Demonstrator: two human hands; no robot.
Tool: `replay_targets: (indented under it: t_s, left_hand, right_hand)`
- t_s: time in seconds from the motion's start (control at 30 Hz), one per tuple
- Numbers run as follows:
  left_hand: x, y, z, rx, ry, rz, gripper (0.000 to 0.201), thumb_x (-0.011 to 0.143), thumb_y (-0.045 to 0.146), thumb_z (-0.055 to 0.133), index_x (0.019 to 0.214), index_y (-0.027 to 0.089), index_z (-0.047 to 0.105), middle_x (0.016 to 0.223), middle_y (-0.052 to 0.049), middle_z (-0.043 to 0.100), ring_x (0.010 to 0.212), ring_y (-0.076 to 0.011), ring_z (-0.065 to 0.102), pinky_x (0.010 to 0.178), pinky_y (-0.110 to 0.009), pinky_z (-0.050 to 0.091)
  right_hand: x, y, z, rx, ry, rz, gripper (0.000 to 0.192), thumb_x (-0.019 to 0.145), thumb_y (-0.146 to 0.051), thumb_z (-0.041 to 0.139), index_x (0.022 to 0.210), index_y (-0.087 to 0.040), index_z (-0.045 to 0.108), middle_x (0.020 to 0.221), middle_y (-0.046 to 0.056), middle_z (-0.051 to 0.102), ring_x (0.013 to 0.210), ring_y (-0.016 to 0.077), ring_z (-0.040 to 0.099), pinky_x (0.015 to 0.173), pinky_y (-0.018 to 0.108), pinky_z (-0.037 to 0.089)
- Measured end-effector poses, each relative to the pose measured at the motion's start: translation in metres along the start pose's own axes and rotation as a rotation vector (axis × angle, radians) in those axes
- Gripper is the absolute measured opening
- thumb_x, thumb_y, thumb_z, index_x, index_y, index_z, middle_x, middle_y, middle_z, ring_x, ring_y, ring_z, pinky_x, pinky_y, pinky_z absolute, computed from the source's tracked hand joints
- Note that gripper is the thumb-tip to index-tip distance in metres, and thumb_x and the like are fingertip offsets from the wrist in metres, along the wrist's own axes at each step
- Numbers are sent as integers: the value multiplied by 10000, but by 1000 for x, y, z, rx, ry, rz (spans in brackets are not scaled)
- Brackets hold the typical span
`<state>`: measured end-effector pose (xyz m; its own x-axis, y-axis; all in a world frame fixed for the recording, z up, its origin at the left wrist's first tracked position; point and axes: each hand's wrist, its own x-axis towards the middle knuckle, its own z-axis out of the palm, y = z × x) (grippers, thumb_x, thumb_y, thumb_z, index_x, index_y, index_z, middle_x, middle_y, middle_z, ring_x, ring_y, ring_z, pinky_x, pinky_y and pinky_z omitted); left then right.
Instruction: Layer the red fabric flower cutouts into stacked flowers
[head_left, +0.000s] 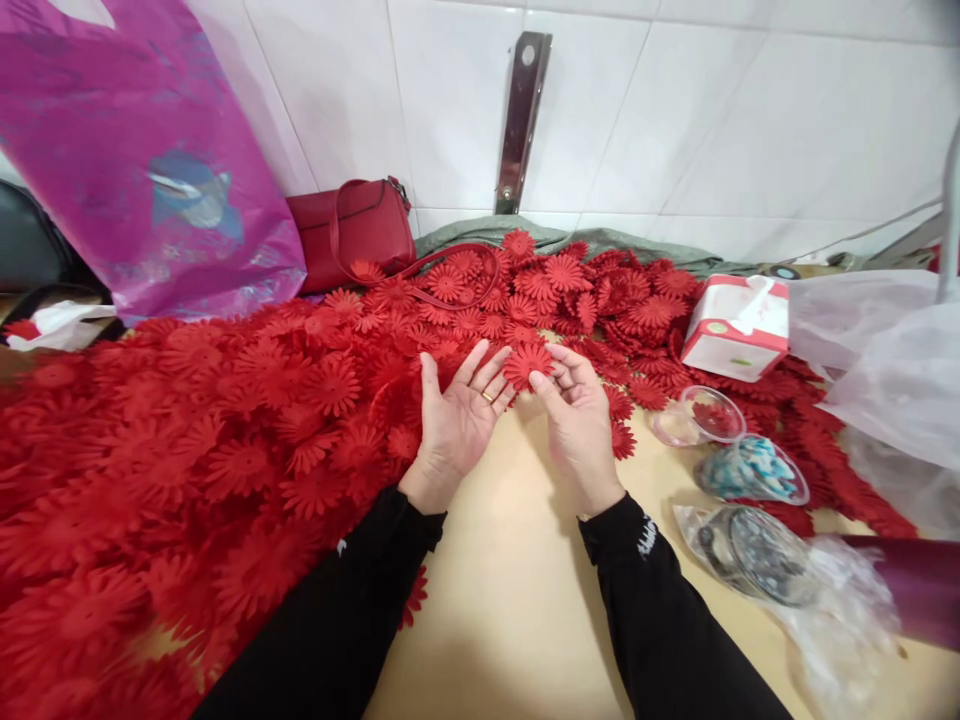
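Note:
Between thumb and fingers, my right hand (579, 415) pinches a red flower cutout (528, 368) with many narrow petals. My left hand (463, 412) lies palm up beside it, fingers stretched out and a ring on one of them. Its fingertips come close to the cutout's left edge; whether they touch it I cannot tell. A large heap of similar red flower cutouts (247, 460) covers the left of the table and runs behind both hands to the right.
A tissue box (735, 330) stands at the right, near a clear plastic cup (712, 415), a tub with blue-and-white contents (750, 470) and a clear plastic bag (832, 600). A red handbag (360, 230) and a purple plastic bag (172, 170) stand at the back left. A tiled wall (600, 120) rises behind.

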<state>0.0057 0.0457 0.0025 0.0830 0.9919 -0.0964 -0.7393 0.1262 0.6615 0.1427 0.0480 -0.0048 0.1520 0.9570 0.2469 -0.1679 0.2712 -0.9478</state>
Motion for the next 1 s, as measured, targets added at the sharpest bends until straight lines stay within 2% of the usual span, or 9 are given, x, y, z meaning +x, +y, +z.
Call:
replay_targets:
  t_s: [0.1, 0.23, 0.33, 0.4, 0.5, 0.57, 0.77, 0.9, 1.0]
  left_hand:
    - [-1, -2, 2, 17, -65, -37, 822, 798, 926, 509, 1143, 228, 771, 1225, -150, 741, 1188, -321, 659, 938, -433, 571]
    - [-3, -13, 3, 265, -96, 92, 373, 806, 539, 841, 974, 214, 767, 1044, -56, 752, 1001, -198, 674, 943, -319, 526]
    - [-3, -17, 0, 416, -83, 221, 235, 842, 405, 832, 877, 193, 737, 885, -8, 707, 864, -141, 619, 877, -263, 490]
    - [-2, -17, -2, 425, -51, 247, 248, 847, 396, 821, 810, 183, 700, 815, 12, 664, 796, -124, 575, 816, -249, 469]
    - [-1, -16, -4, 357, -17, 221, 288, 812, 393, 852, 776, 180, 662, 787, 27, 642, 763, -110, 554, 800, -248, 459]
    - [0, -17, -4, 298, -11, 200, 300, 785, 404, 873, 801, 181, 675, 808, 26, 659, 779, -110, 571, 819, -252, 467]
    - [-1, -17, -2, 283, -60, 160, 314, 742, 409, 907, 819, 167, 722, 811, 18, 708, 783, -104, 602, 827, -238, 484]
    - [-5, -18, 2, 205, -41, 74, 328, 784, 439, 877, 811, 178, 678, 780, 34, 699, 705, -100, 622, 785, -255, 526]
    - [-4, -18, 4, 155, 9, 58, 372, 759, 466, 890, 829, 190, 652, 782, 37, 699, 710, -117, 663, 792, -284, 571]
  right_hand:
    - [2, 0, -2, 58, 1, 33, 421, 841, -381, 803, 1210, -286, 625, 1062, 21, 737, 978, 180, 689, 960, 363, 561]
    - [0, -3, -1, 82, -44, 61, 410, 825, -353, 821, 1161, -282, 597, 947, -13, 693, 863, 159, 675, 856, 320, 568]
    - [-4, -7, 1, -21, -26, -17, 415, 827, -337, 817, 1152, -294, 562, 1035, -9, 644, 824, 137, 636, 811, 301, 561]
    - [-6, -10, 2, -193, 11, -138, 382, 840, -313, 804, 1149, -294, 580, 1139, 21, 606, 887, 149, 622, 830, 318, 555]
    - [-9, -16, 2, -464, 14, -321, 214, 897, -283, 745, 1100, -273, 678, 1243, 82, 559, 1132, 224, 598, 942, 389, 539]
    - [-11, -19, 3, -531, -14, -364, 116, 940, -284, 696, 1049, -263, 731, 1257, 101, 557, 1232, 254, 570, 1011, 428, 523]
    - [-9, -16, 0, -399, 12, -269, 143, 982, -347, 644, 974, -226, 721, 1145, 84, 664, 1130, 227, 637, 1022, 423, 517]
    - [2, 1, -11, -149, 205, -96, 198, 964, -408, 650, 934, -213, 630, 907, 11, 659, 865, 169, 661, 842, 335, 531]
    - [9, 8, -17, -32, 378, -95, 208, 947, -408, 665, 993, -227, 574, 899, -14, 652, 801, 149, 689, 790, 313, 541]
